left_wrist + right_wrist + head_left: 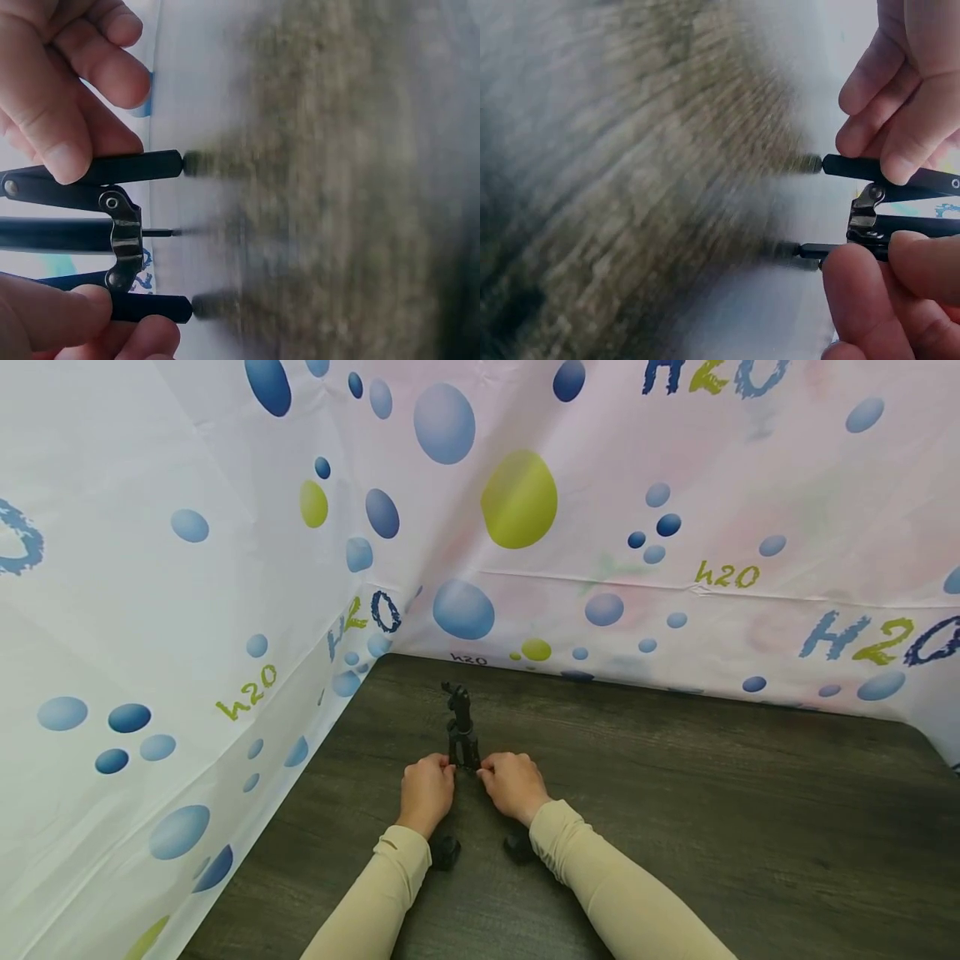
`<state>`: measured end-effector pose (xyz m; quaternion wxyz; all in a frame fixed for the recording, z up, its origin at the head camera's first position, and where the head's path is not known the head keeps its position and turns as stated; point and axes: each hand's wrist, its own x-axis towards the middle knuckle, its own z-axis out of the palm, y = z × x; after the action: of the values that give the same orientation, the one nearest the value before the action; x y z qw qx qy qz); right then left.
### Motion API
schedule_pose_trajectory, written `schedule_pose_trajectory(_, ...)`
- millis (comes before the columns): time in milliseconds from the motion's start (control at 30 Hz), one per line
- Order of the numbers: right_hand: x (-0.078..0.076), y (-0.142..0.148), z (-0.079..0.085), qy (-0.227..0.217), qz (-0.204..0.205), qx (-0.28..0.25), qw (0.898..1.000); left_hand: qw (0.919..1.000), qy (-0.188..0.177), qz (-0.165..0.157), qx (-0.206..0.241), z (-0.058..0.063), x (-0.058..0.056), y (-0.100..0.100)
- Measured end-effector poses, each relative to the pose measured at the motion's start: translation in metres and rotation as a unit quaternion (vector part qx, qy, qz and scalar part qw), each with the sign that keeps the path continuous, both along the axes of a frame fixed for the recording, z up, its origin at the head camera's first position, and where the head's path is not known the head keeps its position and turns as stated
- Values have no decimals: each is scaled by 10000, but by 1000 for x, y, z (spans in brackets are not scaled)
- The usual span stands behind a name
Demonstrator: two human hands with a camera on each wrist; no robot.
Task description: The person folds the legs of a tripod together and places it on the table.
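While the left hand [427, 795] and right hand [513, 785], fingers closed, each pinch one leg of the upright black tripod [462, 720] just below frame centre, uneven pulling could tip it onto the dark wood-grained tabletop [712, 827]

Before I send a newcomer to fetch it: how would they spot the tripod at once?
Find the dark wood-grain table below the bubble-printed sheet. Toward its far left corner, the upright black tripod is between the left hand and the right hand, which pinch its legs. Unlike the squat dark lumps by the sleeves, it is tall and slender.
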<state>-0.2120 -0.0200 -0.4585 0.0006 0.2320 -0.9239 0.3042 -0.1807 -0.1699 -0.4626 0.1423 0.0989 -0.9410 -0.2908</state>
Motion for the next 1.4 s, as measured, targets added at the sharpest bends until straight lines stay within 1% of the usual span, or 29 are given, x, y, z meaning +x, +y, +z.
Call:
schedule_pose_trajectory(333,3,-3,0,159,189,83,9997,9999,-86,33,59,-1,-3,-1)
schedule_pose_trajectory(500,4,-4,-1,171,220,93,9996,10000,-35,14,-2,-3,-5,-1)
schedule_pose_trajectory(733,5,-6,-1,64,250,7,9997,10000,-70,42,52,-2,-8,0)
schedule_pose_trajectory(967,5,-7,-2,18,246,105,9996,10000,0,26,25,-2,-9,0)
schedule_pose_trajectory(1400,6,-10,0,-88,211,151,9996,9998,-125,18,124,0,-12,2)
